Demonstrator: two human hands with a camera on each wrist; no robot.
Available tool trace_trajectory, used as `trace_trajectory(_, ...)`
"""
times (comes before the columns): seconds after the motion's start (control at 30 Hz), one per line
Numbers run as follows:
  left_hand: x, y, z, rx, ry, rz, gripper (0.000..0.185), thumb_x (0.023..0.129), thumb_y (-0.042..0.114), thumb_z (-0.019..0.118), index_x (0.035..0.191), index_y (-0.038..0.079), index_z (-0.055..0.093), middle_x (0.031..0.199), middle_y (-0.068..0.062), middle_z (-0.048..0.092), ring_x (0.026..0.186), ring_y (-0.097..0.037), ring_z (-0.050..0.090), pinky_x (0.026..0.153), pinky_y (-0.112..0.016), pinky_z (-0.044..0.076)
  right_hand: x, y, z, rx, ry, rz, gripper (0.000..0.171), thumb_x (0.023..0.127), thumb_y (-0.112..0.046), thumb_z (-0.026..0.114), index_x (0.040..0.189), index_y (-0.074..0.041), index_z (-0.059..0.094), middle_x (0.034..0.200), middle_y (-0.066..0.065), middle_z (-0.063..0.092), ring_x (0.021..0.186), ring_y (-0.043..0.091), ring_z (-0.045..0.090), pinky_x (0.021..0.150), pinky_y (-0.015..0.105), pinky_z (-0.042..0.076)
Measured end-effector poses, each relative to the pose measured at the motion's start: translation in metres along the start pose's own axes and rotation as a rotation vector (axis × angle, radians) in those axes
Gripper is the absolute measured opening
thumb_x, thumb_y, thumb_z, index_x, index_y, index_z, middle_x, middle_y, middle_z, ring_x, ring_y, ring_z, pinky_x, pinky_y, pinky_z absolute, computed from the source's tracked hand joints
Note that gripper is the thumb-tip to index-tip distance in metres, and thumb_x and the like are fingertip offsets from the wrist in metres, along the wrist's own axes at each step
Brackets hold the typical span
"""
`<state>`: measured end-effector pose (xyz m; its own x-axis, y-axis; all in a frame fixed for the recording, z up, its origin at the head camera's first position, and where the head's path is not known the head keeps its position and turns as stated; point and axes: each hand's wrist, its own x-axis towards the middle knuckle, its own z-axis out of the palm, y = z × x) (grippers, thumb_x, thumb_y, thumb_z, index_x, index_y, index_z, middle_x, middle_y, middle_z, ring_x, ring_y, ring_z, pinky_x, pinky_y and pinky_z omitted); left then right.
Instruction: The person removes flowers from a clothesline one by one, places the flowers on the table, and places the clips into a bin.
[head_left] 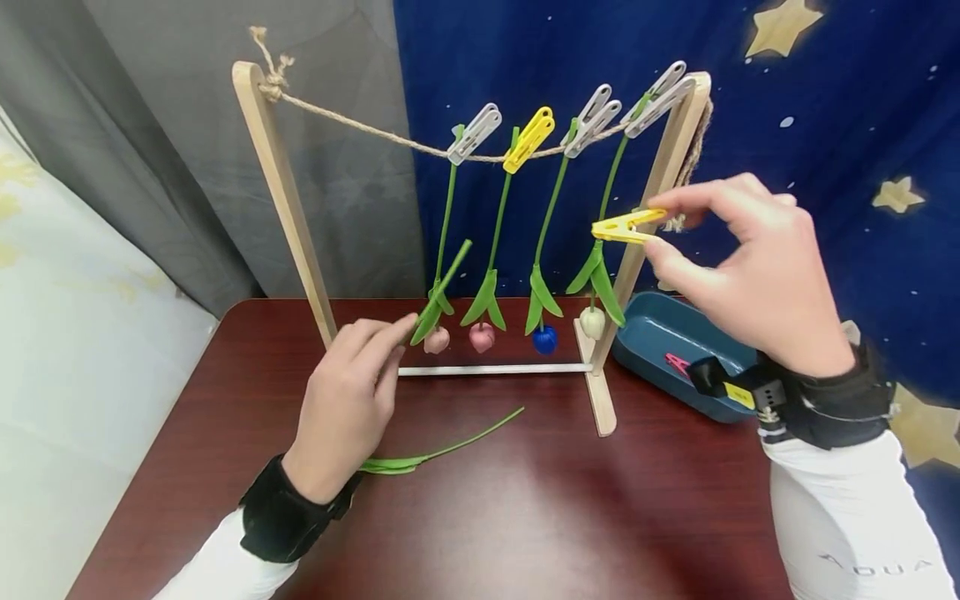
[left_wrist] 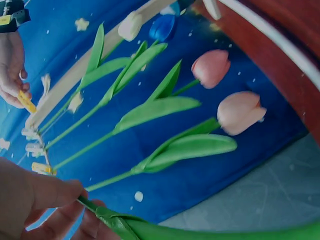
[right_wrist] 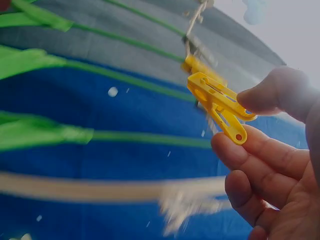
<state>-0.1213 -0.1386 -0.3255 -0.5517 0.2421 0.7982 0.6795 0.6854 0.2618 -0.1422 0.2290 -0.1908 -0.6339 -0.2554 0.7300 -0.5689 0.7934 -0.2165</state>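
My left hand [head_left: 348, 400] pinches the green stem of an artificial tulip [head_left: 456, 268] between thumb and fingers, with the stem end pointing up; its bloom is out of sight. In my right hand [head_left: 765, 275], thumb and fingertips grip the handles of a yellow clothespin [right_wrist: 220, 102] beside the right post. From the rope [head_left: 360, 127] hang a peach tulip [head_left: 437, 340], a pink tulip [head_left: 482, 337], a blue tulip [head_left: 545, 339] and a white tulip [head_left: 592, 323], blooms down. A yellow clothespin [head_left: 529, 140] clips the pink one; grey clothespins [head_left: 475, 133] clip the others.
The rope spans a wooden frame [head_left: 285, 200] with a white crossbar [head_left: 495, 370]. Another green stem with leaves [head_left: 465, 443] lies on the dark red table [head_left: 525, 517]. At the right, a blue bin [head_left: 637, 333] holds a pink clothespin [head_left: 677, 364]. Curtains hang behind.
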Motion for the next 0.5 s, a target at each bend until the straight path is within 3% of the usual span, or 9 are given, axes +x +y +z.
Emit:
trace_trajectory(0.17,-0.016,0.000,0.008,0.021,-0.102,0.040,0.052,0.088,-0.014,0.077,0.136,0.006,0.072,0.103,-0.009,0.068,0.087,-0.024,0.060,0.069,-0.035,0.057,-0.027,0.027,-0.009,-0.027,-0.002,0.107,0.042,0.085,-0.012,0.085,0.126,-0.008,0.077,0.096,0.001,0.063,0.078,0.003,0.042,0.068,0.029,0.027)
trace_trajectory(0.27,-0.024,0.002,0.014,0.044,-0.179,0.041,0.051,0.089,-0.012,0.077,0.136,0.007,0.072,0.103,-0.008,0.067,0.085,-0.023,0.059,0.068,-0.034,0.056,-0.042,0.044,-0.012,-0.044,-0.011,0.173,0.045,0.086,-0.010,0.084,0.130,-0.010,0.075,0.098,-0.003,0.060,0.080,-0.002,0.041,0.064,0.025,0.026)
trace_trajectory(0.37,-0.031,0.006,0.021,0.047,-0.263,0.038,0.046,0.090,-0.010,0.075,0.133,0.007,0.073,0.106,-0.006,0.068,0.090,-0.023,0.061,0.073,-0.034,0.058,-0.053,0.063,-0.012,-0.063,-0.031,0.257,0.042,0.090,-0.011,0.083,0.131,-0.010,0.075,0.100,0.003,0.062,0.081,-0.002,0.041,0.062,0.022,0.027)
trace_trajectory(0.5,-0.042,0.009,0.033,0.057,-0.392,0.028,0.050,0.088,-0.009,0.076,0.134,0.010,0.072,0.107,-0.004,0.068,0.092,-0.021,0.060,0.078,-0.032,0.057,-0.069,0.097,-0.008,-0.113,-0.134,0.404,0.037,0.096,-0.018,0.077,0.131,-0.005,0.072,0.107,0.018,0.066,0.086,0.016,0.047,0.067,0.029,0.034)
